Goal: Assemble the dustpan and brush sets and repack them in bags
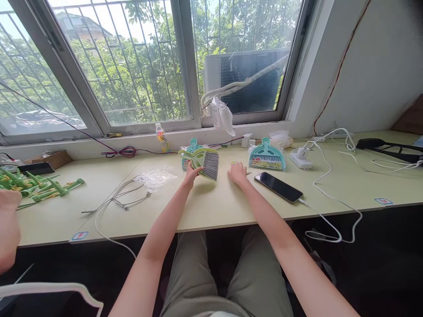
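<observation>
A green brush and dustpan [194,159] is held tilted above the table [211,211] by the left hand [190,175], its fingers closed on the set and its arm stretched forward and angled inward. The right hand [238,173] is laid palm down on the tabletop, its arm also extended and slanted inward; a small colorful piece [234,163] is seen at its fingertips, though whether it is gripped cannot be told. Two blue dustpan sets [267,155] are counted, one partly hidden behind the green one, the other stood upright beyond the right hand, with a printed card across its front. The green set is edged with a dense row of gray, straight bristles [210,166]. One glossy black phone [278,187] is placed near the right hand, joined to a white cable [320,215], with one boxy white adapter [301,159] set behind it. To the left, crinkled clear plastic [158,178] is spread beside looped gray cables [120,193], and one labeled bottle [161,138] is stood by the window. Farther left, slender green plastic pieces [59,187] are heaped near another person's bare arm [8,229]. Two small stickers [79,236] are fixed along the table's pale, smooth front edge.
</observation>
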A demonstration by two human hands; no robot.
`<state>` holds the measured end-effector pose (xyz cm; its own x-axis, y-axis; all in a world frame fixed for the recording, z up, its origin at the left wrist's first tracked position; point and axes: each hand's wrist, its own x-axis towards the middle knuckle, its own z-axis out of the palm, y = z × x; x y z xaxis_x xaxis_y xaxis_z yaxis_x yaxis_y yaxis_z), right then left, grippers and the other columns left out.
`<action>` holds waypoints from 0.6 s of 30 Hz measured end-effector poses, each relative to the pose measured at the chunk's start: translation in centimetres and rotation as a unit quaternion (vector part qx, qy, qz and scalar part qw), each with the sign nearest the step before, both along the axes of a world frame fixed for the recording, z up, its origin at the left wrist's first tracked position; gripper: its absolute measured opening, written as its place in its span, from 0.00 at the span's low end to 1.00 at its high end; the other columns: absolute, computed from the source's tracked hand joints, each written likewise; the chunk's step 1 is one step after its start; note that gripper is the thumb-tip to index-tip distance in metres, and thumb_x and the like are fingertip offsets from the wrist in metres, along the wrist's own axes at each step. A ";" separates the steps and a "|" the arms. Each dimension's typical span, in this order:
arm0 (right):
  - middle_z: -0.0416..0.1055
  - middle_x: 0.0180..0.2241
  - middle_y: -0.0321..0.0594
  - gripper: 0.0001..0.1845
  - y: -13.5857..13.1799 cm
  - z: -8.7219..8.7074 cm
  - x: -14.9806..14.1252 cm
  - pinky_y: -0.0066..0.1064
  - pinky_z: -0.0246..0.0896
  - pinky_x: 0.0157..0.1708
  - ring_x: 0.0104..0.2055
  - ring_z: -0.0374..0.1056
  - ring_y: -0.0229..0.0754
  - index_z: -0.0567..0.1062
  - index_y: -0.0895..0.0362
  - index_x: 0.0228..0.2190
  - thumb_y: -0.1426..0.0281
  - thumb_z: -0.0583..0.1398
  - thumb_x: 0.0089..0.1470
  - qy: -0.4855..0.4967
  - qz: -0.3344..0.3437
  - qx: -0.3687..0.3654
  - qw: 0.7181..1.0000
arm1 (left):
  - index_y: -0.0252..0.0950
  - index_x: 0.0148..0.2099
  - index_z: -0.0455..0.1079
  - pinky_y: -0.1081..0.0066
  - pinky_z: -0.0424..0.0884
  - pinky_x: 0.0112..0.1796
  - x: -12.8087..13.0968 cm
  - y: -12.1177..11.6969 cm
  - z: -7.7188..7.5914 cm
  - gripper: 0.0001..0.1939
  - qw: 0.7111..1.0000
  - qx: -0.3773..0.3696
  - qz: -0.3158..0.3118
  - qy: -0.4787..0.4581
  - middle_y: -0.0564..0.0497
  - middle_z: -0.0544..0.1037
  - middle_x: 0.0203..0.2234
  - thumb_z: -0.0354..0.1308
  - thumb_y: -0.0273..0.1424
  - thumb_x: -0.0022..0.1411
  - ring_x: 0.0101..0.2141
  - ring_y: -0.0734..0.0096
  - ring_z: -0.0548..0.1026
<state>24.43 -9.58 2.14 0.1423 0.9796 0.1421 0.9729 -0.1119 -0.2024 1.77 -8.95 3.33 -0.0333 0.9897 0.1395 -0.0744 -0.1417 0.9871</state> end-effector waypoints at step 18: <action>0.74 0.52 0.51 0.16 -0.8 1.2 -0.8 0.36 0.65 0.48 0.56 0.69 0.50 0.80 0.57 0.47 0.69 0.65 0.57 0.115 0.014 -0.051 0.992 | 0.39 0.54 0.65 0.62 0.78 0.43 -0.3 0.3 -0.2 0.27 1.000 -0.019 0.004 0.007 0.45 0.78 0.46 0.66 0.29 0.51 0.44 0.62 0.79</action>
